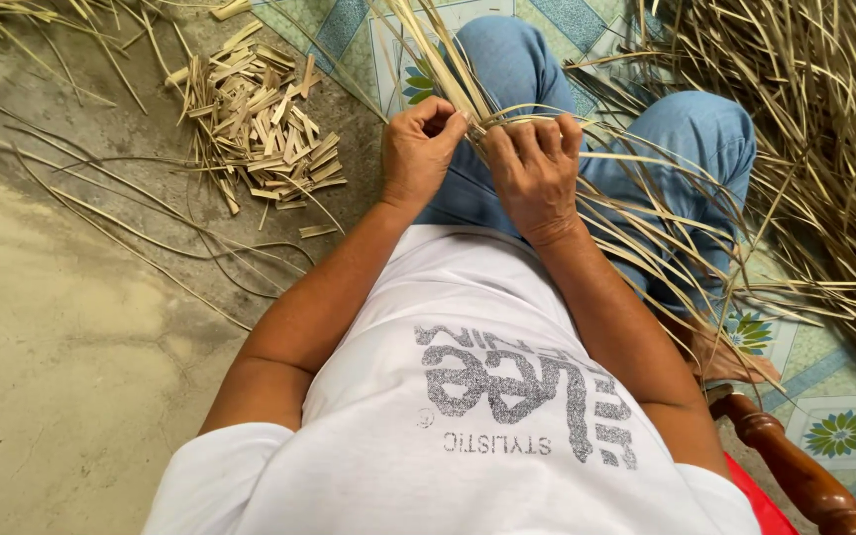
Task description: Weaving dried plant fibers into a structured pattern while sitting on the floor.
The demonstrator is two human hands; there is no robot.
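Observation:
My left hand (420, 151) and my right hand (535, 170) are close together over my lap, both closed on a bundle of long dry straw-coloured leaf strips (448, 69). The strips rise from my fingers toward the top of the view and also trail down to the right across my blue-trousered knee (691, 139). My left thumb and fingers pinch the strips just left of where my right hand curls over them. I sit in a white printed shirt.
A heap of short cut strip pieces (260, 119) lies on the concrete floor to the left, with thin loose strips around it. A big pile of long dry leaves (824, 168) fills the right side on a patterned mat (834, 426). A wooden chair arm (795, 466) is at lower right.

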